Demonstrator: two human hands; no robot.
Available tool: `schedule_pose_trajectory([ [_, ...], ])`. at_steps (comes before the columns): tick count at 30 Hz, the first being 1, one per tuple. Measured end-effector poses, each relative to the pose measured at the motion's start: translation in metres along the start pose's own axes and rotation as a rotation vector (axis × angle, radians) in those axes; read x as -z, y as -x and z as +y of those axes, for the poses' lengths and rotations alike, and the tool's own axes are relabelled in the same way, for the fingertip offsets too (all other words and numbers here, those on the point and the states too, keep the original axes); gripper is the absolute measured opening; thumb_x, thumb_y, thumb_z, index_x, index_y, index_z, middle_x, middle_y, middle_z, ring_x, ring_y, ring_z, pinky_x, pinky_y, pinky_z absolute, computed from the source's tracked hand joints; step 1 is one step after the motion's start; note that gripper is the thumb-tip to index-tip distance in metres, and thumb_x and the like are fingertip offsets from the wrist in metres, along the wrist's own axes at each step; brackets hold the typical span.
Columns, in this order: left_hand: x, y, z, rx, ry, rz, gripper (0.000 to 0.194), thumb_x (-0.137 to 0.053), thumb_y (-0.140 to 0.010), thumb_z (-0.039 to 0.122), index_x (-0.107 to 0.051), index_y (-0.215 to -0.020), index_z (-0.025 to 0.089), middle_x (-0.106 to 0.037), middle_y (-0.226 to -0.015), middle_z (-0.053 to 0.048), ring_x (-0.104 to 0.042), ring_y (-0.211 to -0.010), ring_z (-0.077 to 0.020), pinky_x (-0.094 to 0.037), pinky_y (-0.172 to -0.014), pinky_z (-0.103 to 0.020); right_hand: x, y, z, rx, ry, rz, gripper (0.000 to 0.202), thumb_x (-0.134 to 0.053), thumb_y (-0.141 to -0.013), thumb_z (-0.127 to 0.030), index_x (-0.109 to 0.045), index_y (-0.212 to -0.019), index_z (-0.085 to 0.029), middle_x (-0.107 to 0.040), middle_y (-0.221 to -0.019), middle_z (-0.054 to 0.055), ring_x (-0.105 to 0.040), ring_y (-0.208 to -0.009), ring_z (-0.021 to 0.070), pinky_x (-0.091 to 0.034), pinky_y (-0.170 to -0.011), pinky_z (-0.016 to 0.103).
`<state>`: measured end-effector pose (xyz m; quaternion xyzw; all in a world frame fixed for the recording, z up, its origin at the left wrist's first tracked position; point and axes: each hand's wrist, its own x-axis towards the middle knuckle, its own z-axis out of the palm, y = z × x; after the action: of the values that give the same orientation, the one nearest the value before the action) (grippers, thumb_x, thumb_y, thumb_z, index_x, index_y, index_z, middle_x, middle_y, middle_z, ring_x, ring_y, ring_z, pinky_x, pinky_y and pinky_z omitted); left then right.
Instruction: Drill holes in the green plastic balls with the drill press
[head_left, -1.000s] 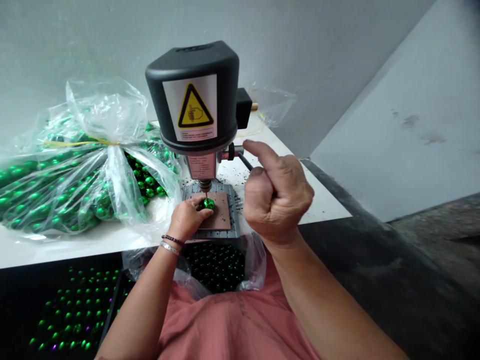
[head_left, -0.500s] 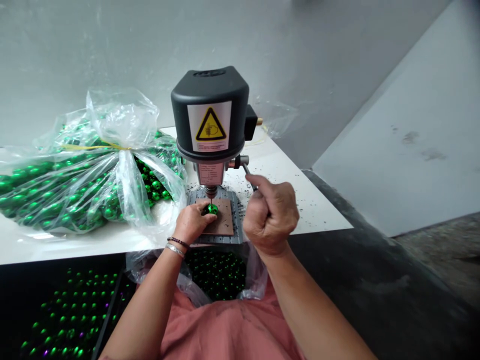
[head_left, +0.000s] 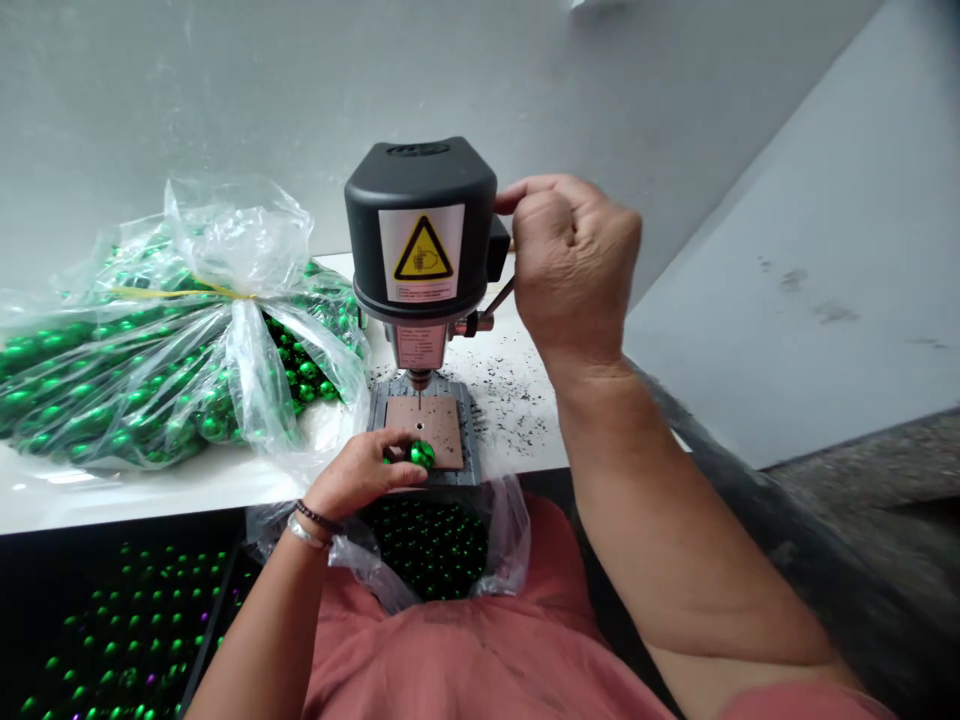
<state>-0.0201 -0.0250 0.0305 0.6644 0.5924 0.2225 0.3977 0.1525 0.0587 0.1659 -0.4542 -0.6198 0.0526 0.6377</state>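
A black-topped drill press [head_left: 420, 230] stands on the white table, its thin bit pointing down at a brown board [head_left: 442, 430] with a small hole. Near the board's front edge, my left hand [head_left: 367, 465] pinches a shiny green ball [head_left: 421, 455], clear of the bit. Another bit of green shows between the fingers. My right hand [head_left: 574, 265] is raised beside the drill head, closed around the end of the metal feed lever [head_left: 501, 297].
Clear plastic bags of green balls [head_left: 150, 380] lie at the left of the table [head_left: 225, 500]. Dark shavings [head_left: 517, 390] are scattered right of the press. An open bag of green balls [head_left: 431, 550] is in front, with another batch [head_left: 135, 620] lower left.
My right hand has risen with the lever, and the bit has lifted off the green ball. My left hand has drawn the ball toward me, off the spot beneath the bit.
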Motion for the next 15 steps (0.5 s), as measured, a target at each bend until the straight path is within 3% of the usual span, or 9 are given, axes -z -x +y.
schedule_pose_trajectory([
  [2,0.003,0.008,0.003,-0.01,0.044,-0.078,0.044,-0.068,-0.062,0.038,-0.065,-0.102,0.019,-0.067,-0.095,-0.003,-0.059,-0.087,-0.0175,-0.044,-0.078,-0.026,-0.002,0.001,0.001,0.005,-0.03,0.013,0.026,-0.041,-0.077,-0.022,-0.064,-0.068,-0.031,-0.059,-0.06,-0.003,-0.053,-0.059,0.0127,-0.042,-0.058,0.028],
  [3,0.004,0.009,0.003,-0.002,0.082,-0.049,0.047,-0.069,-0.061,0.04,-0.064,-0.103,0.018,-0.067,-0.098,-0.004,-0.058,-0.09,-0.0184,-0.043,-0.08,-0.027,-0.002,0.003,0.001,0.016,-0.047,0.022,0.026,-0.04,-0.078,-0.022,-0.064,-0.069,-0.028,-0.059,-0.062,-0.003,-0.054,-0.061,0.0125,-0.043,-0.06,0.028],
  [6,0.0,0.004,0.0,0.079,0.355,0.174,0.042,-0.062,-0.067,0.048,-0.064,-0.093,0.015,-0.065,-0.09,-0.006,-0.059,-0.082,-0.0171,-0.045,-0.076,-0.028,-0.002,0.007,0.001,0.043,-0.094,0.03,0.027,-0.038,-0.079,-0.022,-0.065,-0.072,-0.021,-0.06,-0.064,-0.001,-0.054,-0.063,0.0121,-0.043,-0.062,0.029],
  [9,-0.004,-0.007,-0.003,0.199,0.878,0.334,0.039,-0.053,-0.075,0.051,-0.058,-0.084,0.013,-0.06,-0.076,-0.004,-0.057,-0.067,-0.0132,-0.047,-0.064,-0.028,-0.002,0.007,0.002,0.049,-0.121,0.013,0.026,-0.04,-0.078,-0.023,-0.065,-0.072,-0.022,-0.056,-0.06,-0.002,-0.051,-0.059,0.0113,-0.041,-0.058,0.027],
  [12,-0.005,-0.014,-0.004,0.283,1.231,0.324,0.02,-0.058,-0.074,0.031,-0.057,-0.081,0.012,-0.058,-0.072,-0.002,-0.057,-0.068,-0.0116,-0.05,-0.068,-0.028,0.0,0.006,0.002,0.047,-0.116,0.014,0.025,-0.041,-0.078,-0.024,-0.065,-0.07,-0.022,-0.052,-0.056,-0.002,-0.046,-0.055,0.0102,-0.038,-0.056,0.026],
  [13,-0.005,-0.015,-0.004,0.294,1.266,0.311,0.014,-0.059,-0.072,0.021,-0.057,-0.082,0.012,-0.059,-0.072,-0.003,-0.057,-0.069,-0.0113,-0.05,-0.072,-0.029,0.0,0.007,0.002,0.051,-0.115,0.013,0.025,-0.041,-0.078,-0.024,-0.064,-0.07,-0.023,-0.051,-0.055,-0.002,-0.045,-0.054,0.01,-0.037,-0.056,0.026],
  [15,-0.005,-0.015,-0.005,0.293,1.255,0.3,0.023,-0.059,-0.065,0.007,-0.059,-0.088,0.011,-0.06,-0.074,-0.003,-0.058,-0.071,-0.0108,-0.049,-0.079,-0.03,0.0,0.007,0.002,0.056,-0.12,0.009,0.025,-0.041,-0.079,-0.024,-0.064,-0.069,-0.023,-0.05,-0.055,-0.002,-0.043,-0.054,0.0097,-0.036,-0.056,0.025],
])
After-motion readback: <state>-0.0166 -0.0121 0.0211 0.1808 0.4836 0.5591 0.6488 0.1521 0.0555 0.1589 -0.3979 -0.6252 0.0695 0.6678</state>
